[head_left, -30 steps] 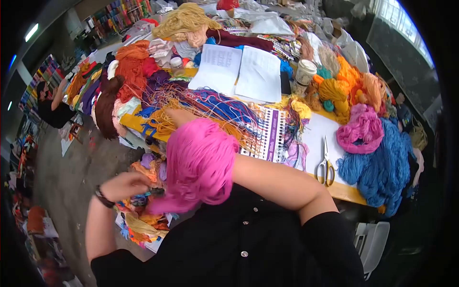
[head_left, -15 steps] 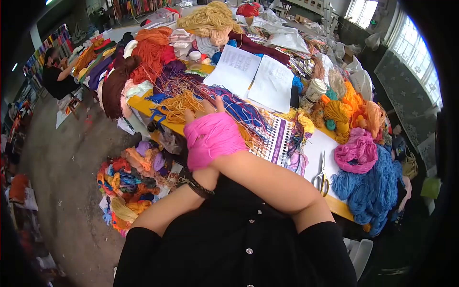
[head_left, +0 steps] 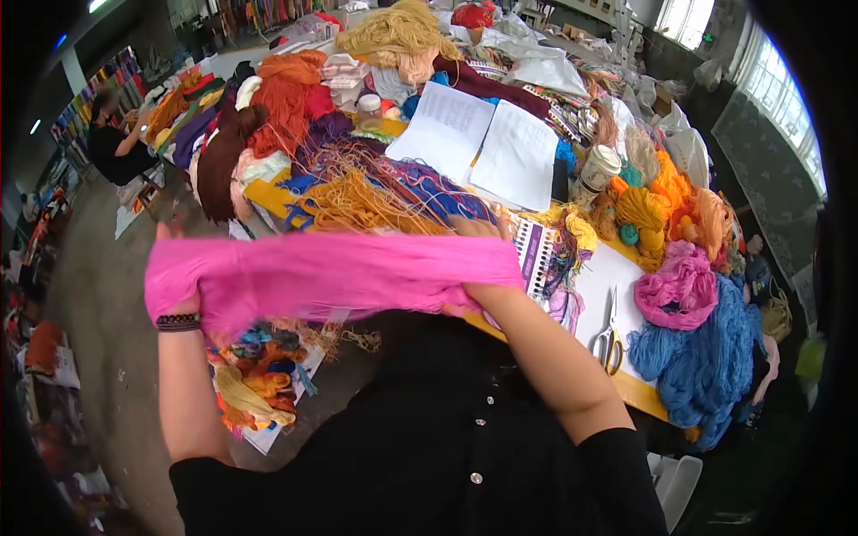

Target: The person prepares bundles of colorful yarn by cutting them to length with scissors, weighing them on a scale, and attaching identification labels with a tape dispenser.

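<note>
A bright pink yarn skein point(head_left: 331, 272) is stretched out flat between my two hands in front of my chest. My left hand point(head_left: 174, 295) sits inside the skein's left end, mostly covered by yarn, with a dark bracelet at the wrist. My right hand point(head_left: 487, 259) is inside the right end, fingers partly showing above the yarn. Behind the skein a yellow table point(head_left: 268, 192) carries tangled orange and blue threads point(head_left: 375, 196).
Open papers point(head_left: 478, 147), a cup point(head_left: 597, 170), scissors point(head_left: 609, 335), a colour card point(head_left: 536, 255), pink yarn point(head_left: 679, 286) and blue yarn point(head_left: 706, 357) lie on the table. A yarn heap point(head_left: 255, 375) sits on the floor at left. Another person point(head_left: 112, 143) sits far left.
The pink skein was bunched around my hands near the table edge; my hands have moved apart and it now spans wide between them. My left hand swung out to the left.
</note>
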Demonstrator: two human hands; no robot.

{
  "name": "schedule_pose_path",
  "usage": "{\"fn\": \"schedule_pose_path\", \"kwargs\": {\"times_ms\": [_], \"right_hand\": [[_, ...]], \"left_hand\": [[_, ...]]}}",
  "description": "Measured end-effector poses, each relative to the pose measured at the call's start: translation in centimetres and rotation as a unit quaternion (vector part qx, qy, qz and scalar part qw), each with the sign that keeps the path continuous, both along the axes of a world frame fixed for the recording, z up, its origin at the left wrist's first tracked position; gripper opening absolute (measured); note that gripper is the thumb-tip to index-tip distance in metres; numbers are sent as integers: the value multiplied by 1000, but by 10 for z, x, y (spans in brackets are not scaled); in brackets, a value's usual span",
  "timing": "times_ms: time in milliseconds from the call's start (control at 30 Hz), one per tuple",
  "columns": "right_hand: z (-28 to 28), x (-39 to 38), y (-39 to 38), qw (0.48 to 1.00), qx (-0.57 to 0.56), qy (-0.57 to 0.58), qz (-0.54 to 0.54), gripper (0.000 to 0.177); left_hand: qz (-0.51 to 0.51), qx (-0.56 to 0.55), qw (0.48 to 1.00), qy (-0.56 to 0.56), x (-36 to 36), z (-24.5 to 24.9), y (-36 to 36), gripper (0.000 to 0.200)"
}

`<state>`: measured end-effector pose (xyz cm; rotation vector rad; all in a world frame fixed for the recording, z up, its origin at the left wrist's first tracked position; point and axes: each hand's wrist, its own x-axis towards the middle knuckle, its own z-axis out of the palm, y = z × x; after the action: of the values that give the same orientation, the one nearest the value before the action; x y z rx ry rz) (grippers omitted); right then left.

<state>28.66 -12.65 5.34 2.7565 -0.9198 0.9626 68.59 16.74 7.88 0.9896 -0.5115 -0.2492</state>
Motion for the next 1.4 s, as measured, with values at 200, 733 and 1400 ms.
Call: {"fn": "schedule_pose_path", "kwargs": {"times_ms": [200, 733, 1400], "right_hand": [[26, 35, -3, 710, 546, -421, 143, 58], [36, -7, -23, 912, 403, -23, 73, 65], [51, 85, 120, 962, 105, -41, 249, 57]], "left_hand": [[-162, 150, 973, -61, -71, -30, -30, 38], [-281, 56, 931, 226, -19, -30, -14, 36], [-264, -206, 942, 13, -219, 65, -24, 61]]}}
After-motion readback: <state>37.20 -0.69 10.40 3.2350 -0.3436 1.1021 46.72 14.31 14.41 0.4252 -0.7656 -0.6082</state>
